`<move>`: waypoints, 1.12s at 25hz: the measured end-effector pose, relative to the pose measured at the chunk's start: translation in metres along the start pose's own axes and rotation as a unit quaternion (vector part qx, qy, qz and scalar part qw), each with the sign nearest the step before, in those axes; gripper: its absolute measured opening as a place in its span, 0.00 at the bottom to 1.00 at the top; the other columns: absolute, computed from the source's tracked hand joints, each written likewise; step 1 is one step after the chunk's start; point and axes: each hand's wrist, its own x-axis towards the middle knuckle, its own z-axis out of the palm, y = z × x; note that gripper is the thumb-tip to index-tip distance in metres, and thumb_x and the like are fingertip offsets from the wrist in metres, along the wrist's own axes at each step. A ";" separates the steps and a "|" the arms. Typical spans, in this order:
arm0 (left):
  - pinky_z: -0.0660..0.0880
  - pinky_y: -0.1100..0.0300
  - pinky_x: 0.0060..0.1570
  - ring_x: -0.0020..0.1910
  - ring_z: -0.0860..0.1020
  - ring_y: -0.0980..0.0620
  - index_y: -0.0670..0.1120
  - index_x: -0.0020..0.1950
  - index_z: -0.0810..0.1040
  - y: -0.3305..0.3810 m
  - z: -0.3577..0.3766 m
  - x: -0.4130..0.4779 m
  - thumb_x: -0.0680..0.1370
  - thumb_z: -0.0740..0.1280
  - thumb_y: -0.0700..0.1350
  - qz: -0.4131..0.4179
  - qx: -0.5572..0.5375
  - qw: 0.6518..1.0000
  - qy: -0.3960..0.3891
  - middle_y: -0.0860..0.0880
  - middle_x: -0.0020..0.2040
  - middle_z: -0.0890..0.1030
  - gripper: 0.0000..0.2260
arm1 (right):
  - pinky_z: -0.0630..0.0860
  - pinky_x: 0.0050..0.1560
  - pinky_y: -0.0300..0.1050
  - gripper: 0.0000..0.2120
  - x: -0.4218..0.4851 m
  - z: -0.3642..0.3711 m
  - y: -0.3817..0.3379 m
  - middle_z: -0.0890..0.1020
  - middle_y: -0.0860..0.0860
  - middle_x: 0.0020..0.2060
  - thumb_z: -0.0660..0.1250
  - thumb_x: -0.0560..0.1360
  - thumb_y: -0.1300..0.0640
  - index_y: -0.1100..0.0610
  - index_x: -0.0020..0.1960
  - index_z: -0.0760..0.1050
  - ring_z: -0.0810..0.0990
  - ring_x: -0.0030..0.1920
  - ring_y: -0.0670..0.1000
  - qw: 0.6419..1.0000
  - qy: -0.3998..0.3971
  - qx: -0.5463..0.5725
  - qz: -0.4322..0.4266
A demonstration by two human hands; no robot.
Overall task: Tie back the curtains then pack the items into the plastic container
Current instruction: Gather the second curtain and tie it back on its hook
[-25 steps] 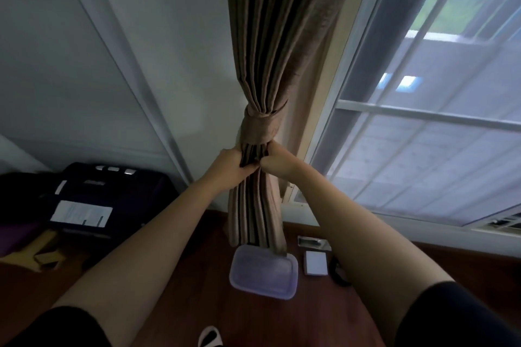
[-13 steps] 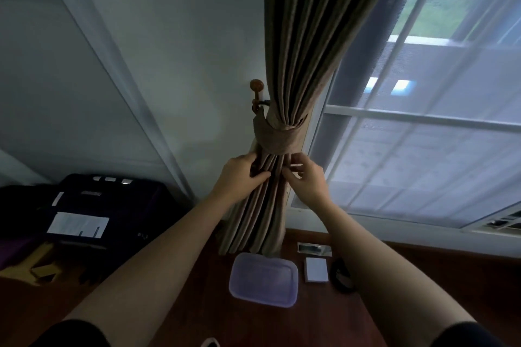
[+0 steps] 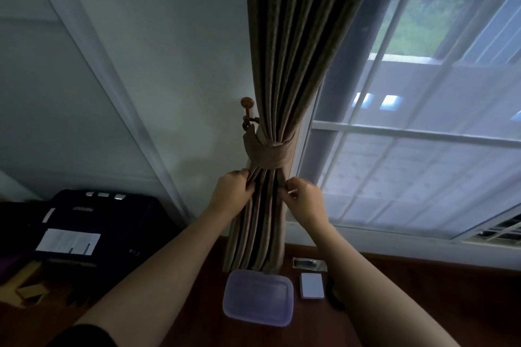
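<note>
Now both my hands pinch curtain [image 3: 279,65] folds mid frame, just under tie band [image 3: 267,153]: left hand [image 3: 232,194], right hand [image 3: 306,200]. Plastic container [image 3: 258,297] on floor, bottom middle.

Curtain [image 3: 284,65] brown, plain, dark vertical folds. Tieback [image 3: 267,153] matching brown. Wall hook [image 3: 247,103] reddish-brown. Plastic container [image 3: 258,296] translucent lilac. Floor [image 3: 423,279] dark red-brown wood. Suitcase [image 3: 93,222], left of frame, black with white label.
</note>
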 end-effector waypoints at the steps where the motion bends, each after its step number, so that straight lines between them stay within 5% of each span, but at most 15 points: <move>1: 0.67 0.55 0.37 0.41 0.78 0.37 0.35 0.44 0.75 -0.002 -0.001 -0.001 0.76 0.65 0.43 0.000 0.001 1.000 0.000 0.35 0.42 0.80 0.10 | 0.75 0.41 0.44 0.10 0.000 -0.001 0.003 0.82 0.51 0.43 0.69 0.73 0.52 0.58 0.49 0.79 0.80 0.38 0.49 1.000 -0.027 0.002 0.003; 4: 0.70 0.53 0.41 0.44 0.78 0.37 0.35 0.46 0.75 -0.010 0.007 0.002 0.77 0.66 0.46 -0.018 0.022 0.999 -0.035 0.36 0.43 0.80 0.12 | 0.79 0.48 0.48 0.15 0.002 0.005 0.007 0.84 0.50 0.47 0.69 0.72 0.46 0.56 0.53 0.80 0.83 0.45 0.50 0.995 -0.089 -0.032 0.027; 7: 0.72 0.50 0.43 0.45 0.78 0.36 0.35 0.47 0.76 -0.016 0.020 0.008 0.77 0.64 0.42 -0.026 0.046 0.996 -0.068 0.36 0.44 0.80 0.09 | 0.80 0.42 0.51 0.11 0.003 0.014 0.007 0.82 0.52 0.36 0.66 0.74 0.48 0.55 0.40 0.78 0.80 0.37 0.53 0.990 -0.108 -0.085 0.033; 12: 0.73 0.50 0.38 0.41 0.79 0.37 0.34 0.43 0.74 -0.045 0.015 0.027 0.76 0.60 0.33 -0.084 0.061 0.994 0.026 0.35 0.42 0.80 0.05 | 0.65 0.29 0.45 0.09 -0.007 -0.001 0.043 0.75 0.52 0.32 0.66 0.73 0.57 0.60 0.36 0.73 0.73 0.32 0.55 0.992 0.051 -0.091 0.065; 16: 0.67 0.55 0.38 0.43 0.79 0.37 0.34 0.45 0.76 -0.032 0.022 0.020 0.76 0.65 0.39 -0.009 0.016 0.999 -0.049 0.34 0.43 0.80 0.08 | 0.77 0.37 0.46 0.07 -0.010 0.011 0.040 0.78 0.48 0.42 0.66 0.75 0.53 0.56 0.46 0.75 0.79 0.39 0.52 0.998 -0.008 -0.038 0.040; 20: 0.72 0.56 0.41 0.43 0.81 0.41 0.36 0.46 0.78 -0.047 0.023 0.011 0.73 0.70 0.44 -0.001 -0.036 0.996 -0.078 0.37 0.43 0.83 0.11 | 0.79 0.48 0.50 0.15 -0.003 0.024 0.037 0.81 0.47 0.45 0.66 0.74 0.49 0.55 0.58 0.76 0.82 0.43 0.49 0.997 -0.054 -0.003 0.058; 25: 0.68 0.54 0.36 0.39 0.79 0.37 0.34 0.39 0.75 -0.056 0.026 0.011 0.77 0.65 0.40 -0.028 -0.016 0.999 -0.042 0.34 0.39 0.81 0.11 | 0.77 0.34 0.54 0.10 0.009 0.029 0.040 0.79 0.54 0.29 0.64 0.74 0.57 0.57 0.35 0.75 0.78 0.31 0.57 0.996 -0.031 -0.060 0.066; 28: 0.72 0.51 0.37 0.37 0.79 0.38 0.34 0.38 0.74 -0.066 0.034 0.004 0.76 0.64 0.38 -0.028 0.022 0.999 -0.032 0.35 0.38 0.80 0.09 | 0.76 0.32 0.53 0.11 0.004 0.030 0.051 0.78 0.53 0.28 0.63 0.74 0.58 0.58 0.33 0.73 0.76 0.30 0.57 0.993 -0.009 -0.087 0.076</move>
